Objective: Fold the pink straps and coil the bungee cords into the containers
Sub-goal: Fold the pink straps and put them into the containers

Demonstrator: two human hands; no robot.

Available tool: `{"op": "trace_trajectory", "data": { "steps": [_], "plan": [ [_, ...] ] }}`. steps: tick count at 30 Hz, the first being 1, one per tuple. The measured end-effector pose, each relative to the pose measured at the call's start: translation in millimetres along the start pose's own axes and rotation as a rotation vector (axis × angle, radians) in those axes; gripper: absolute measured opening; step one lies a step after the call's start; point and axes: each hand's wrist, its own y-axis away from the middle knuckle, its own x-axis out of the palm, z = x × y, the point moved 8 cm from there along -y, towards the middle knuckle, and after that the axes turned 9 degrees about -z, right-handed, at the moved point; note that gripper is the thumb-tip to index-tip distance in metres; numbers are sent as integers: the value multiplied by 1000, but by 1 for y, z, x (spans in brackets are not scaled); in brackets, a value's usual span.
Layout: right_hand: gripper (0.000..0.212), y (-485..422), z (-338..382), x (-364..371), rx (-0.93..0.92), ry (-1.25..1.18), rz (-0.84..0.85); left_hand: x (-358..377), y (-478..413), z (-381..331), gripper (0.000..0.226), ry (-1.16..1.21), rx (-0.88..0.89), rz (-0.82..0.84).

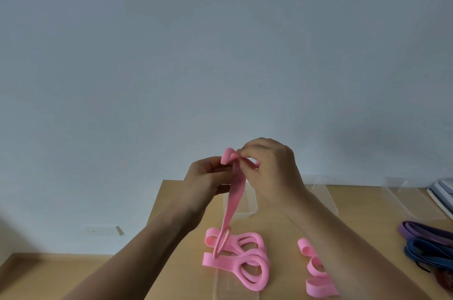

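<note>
Forearms enter from the lower edge and meet above the table (171,226), the near part of which carries a clear flat container (220,285). Both hands are raised above it.

Held strap (232,201): a pink band hanging from the hands. Its long axis is almost vertical, leaning slightly from upper right to lower left. The upper end is turned over into a small fold between the hands. The lower end is a narrow loop pointing down, reaching the strap pile (245,260).

Right hand (272,167): fingers curled, thumb and fingertips pinching the strap at the fold.

Left hand (206,177): fingers curled inward against the strap just below the fold, gripping it from the left side.

Strap pile: loose pink loops lying flat, partly over the near container. A second pink strap (316,272) lies in open folds to the right, partly hidden by the right forearm.

Behind the hands stands another clear container (247,204), with two more, (321,192) and (404,196), farther right along the back of the table.

At the right edge lie the bungee cords, a purple coil (421,228) and beside it a blue coil (426,250), well apart from the held strap. A plain grey-blue wall (220,54) fills the upper field.
</note>
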Motion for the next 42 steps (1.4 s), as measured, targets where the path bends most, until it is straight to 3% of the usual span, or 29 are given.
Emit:
{"op": "trace_trajectory", "data": {
  "steps": [7,17,24,28,32,37,42],
  "plan": [
    [7,5,9,1,-136,8,0,-7,-3,4,44,258,-133,24],
    [26,13,10,2,-142,-80,28,-2,-4,0,37,105,-62,65],
    [23,4,4,0,51,-224,60,-4,-4,-2,40,27,-17,22],
    [29,4,-19,7,293,-185,144,1,-3,-1,44,-24,-1,23],
    [20,6,-15,17,224,-58,321,2,-2,5,46,-41,-35,46],
    [15,8,-9,15,163,-38,273,-2,-5,23,55,117,-119,-22],
    [8,9,-8,10,121,-27,175,-3,-4,34,39,247,-179,-72]
  ]
}}
